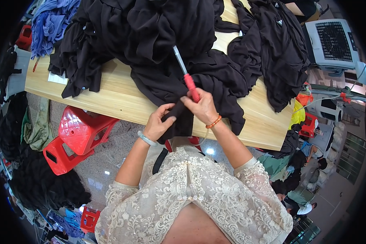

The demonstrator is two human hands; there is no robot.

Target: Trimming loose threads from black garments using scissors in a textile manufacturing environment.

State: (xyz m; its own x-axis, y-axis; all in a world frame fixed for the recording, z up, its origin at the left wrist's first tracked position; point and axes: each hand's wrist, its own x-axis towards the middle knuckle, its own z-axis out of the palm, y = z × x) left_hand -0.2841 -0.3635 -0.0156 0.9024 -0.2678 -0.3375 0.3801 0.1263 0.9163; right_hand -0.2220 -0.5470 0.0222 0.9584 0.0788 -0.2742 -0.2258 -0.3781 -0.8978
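Observation:
My left hand (157,123), with a pale bangle at the wrist, pinches a folded part of a black garment (177,116) at the table's near edge. Close beside it, my right hand (202,107) wears an orange beaded bracelet. It grips a red-handled tool (190,86) with a slim metal blade that points away from me; its exact kind I cannot make out. The right fingertips also touch the black cloth. Beyond both hands rises a large heap of black garments (150,30).
The wooden table (122,97) shows bare wood left of my hands. Black clothes (282,61) drape over its right end; blue cloth (53,24) is piled at the far left. Red plastic stools (75,132) stand on the floor to the left, near a black cloth heap (44,187).

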